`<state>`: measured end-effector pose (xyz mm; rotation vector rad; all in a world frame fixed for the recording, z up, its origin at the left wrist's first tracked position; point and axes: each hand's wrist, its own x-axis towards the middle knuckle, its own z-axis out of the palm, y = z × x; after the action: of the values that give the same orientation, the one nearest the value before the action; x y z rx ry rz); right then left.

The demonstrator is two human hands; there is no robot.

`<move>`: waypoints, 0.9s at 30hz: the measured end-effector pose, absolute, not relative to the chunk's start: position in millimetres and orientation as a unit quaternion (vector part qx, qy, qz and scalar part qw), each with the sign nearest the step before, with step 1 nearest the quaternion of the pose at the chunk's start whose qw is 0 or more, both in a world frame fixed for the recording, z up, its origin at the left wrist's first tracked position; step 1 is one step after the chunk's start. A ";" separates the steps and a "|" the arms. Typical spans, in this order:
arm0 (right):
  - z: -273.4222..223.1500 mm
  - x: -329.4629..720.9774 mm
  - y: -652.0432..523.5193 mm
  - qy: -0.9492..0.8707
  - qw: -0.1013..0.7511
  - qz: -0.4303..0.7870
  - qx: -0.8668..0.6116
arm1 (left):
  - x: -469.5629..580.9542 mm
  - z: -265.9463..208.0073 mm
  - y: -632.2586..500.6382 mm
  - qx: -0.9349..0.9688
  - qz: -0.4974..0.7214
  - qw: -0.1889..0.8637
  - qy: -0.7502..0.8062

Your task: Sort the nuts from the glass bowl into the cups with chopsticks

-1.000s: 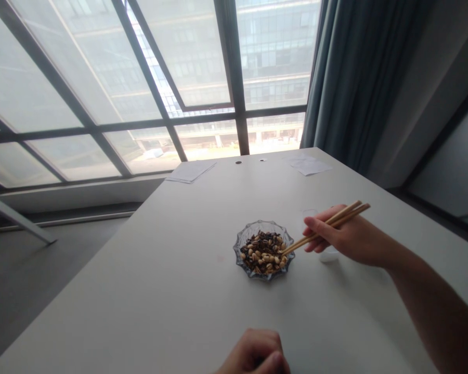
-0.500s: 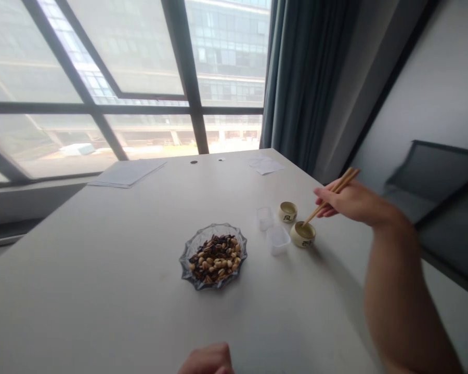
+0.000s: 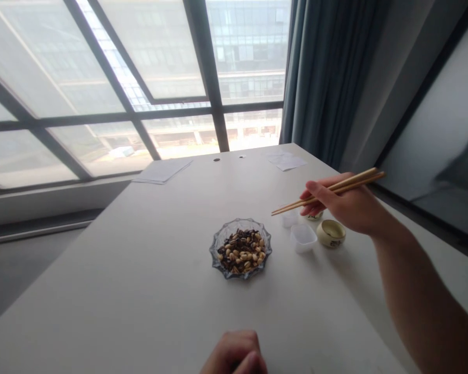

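Note:
My right hand [image 3: 335, 200] is closed around a pair of chopsticks [image 3: 359, 180]. Their tips point left, above the table between the glass bowl and the small containers, and nothing shows between them. A scalloped glass bowl [image 3: 218, 258] holds a mix of dark seeds and pale nuts that look like pistachios [image 3: 245, 254]. Below my right hand stands a cream cup with dark lettering [image 3: 331, 236]; a second such cup [image 3: 314, 215] is mostly hidden behind my fingers. At the bottom edge my left hand [image 3: 236, 353] rests curled in a fist on the table.
Two clear plastic tubs, a nearer one [image 3: 303, 240] and a farther one [image 3: 289, 217], stand between the glass bowl and the cups. Paper sheets [image 3: 164, 170] lie at the far left of the white table [image 3: 140, 270], others [image 3: 286, 160] at the far right. Windows and a curtain [image 3: 327, 78] stand beyond.
My right hand has lifted the chopsticks out of the nearer cup and swung their tips left toward the glass bowl. The whole view has shifted, and the left fist stays on the table.

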<state>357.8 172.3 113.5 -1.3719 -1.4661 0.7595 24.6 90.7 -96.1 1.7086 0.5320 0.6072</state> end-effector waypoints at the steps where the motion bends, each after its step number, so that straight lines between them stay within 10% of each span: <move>1: 110.0 346.2 173.8 -0.630 0.457 0.322 -0.539 | 25.8 -94.2 91.1 0.729 0.254 0.596 0.220; 8: 87.2 304.9 180.2 -0.767 0.305 0.303 -0.477 | 30.1 -85.4 90.2 0.719 0.270 0.601 0.222; 27: 60.6 294.7 195.2 -0.733 0.301 0.376 -0.480 | 31.0 -86.3 90.1 0.716 0.286 0.600 0.213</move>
<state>294.7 195.2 60.6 -1.2728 -1.9458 0.9980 31.0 90.1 -86.3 1.6603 0.4949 0.6625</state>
